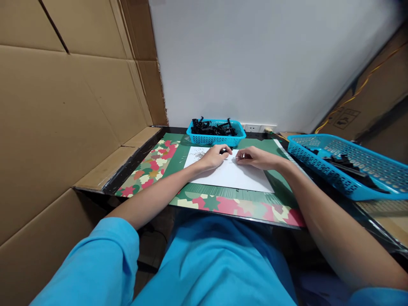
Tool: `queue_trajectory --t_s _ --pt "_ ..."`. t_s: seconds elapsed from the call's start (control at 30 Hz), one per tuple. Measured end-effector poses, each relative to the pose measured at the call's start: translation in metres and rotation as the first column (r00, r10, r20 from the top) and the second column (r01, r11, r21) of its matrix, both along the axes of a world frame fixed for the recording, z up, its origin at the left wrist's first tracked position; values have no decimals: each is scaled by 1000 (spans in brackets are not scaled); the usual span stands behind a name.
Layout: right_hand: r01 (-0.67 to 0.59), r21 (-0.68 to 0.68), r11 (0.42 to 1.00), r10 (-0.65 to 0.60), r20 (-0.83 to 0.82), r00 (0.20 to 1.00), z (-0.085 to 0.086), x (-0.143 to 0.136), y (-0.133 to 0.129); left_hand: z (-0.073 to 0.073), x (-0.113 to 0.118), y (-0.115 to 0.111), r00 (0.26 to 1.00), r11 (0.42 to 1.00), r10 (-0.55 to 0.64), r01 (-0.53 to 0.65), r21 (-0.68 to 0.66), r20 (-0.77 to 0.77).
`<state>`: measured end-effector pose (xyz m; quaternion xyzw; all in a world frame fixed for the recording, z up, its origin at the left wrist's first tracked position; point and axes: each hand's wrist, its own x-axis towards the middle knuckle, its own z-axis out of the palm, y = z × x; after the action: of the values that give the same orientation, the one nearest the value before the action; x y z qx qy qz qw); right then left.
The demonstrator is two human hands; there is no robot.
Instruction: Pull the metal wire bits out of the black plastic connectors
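My left hand [214,158] rests over a white sheet [236,178], its fingers curled round a small black plastic part [225,151]. Close by on the right, my right hand [251,158] pinches a thin, light-coloured sliver [235,157], too small to name for certain. The fingertips of the two hands are a short gap apart. Beside my left hand, a pile of tiny metal-looking pieces [199,154] lies on the sheet, partly covered by that hand.
A blue basket [212,139] holding black plastic parts [213,127] stands at the back. At the right, a larger blue basket [338,180] contains more black parts [350,169]. Cardboard [63,106] walls the left side; a patterned green mat [153,161] covers the table.
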<state>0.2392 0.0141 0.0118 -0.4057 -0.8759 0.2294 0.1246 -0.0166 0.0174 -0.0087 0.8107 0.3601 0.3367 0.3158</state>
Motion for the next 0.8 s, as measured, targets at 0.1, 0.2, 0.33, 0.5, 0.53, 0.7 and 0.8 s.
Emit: queue_trajectory --t_s 0.1,0.2,0.33,0.5,0.53,0.7,0.8 --pt "1 17 1000 -1 -30 1000 3 0 -3 -1 0 1 1000 1000 1 -1 -2 -1" --pt "19 22 1000 -19 -19 1000 1 0 -3 -2 0 2 1000 1000 2 -2 -6 -1" --pt "12 15 1000 -12 1 1000 -2 -1 -1 -3 0 4 1000 1000 -4 4 -11 6" --pt "25 -14 1000 -25 -30 999 0 -1 0 -3 0 6 1000 1000 -7 8 -23 29" --pt "39 -25 999 -40 -55 998 1 -1 -1 -3 0 5 999 1000 -11 12 -26 39" --pt "110 -91 990 -130 -266 955 7 -4 -6 5 0 -4 992 995 -66 74 -71 103" --pt "155 -108 982 -186 -393 901 10 -12 -11 11 2 -12 986 986 -72 93 -135 153"
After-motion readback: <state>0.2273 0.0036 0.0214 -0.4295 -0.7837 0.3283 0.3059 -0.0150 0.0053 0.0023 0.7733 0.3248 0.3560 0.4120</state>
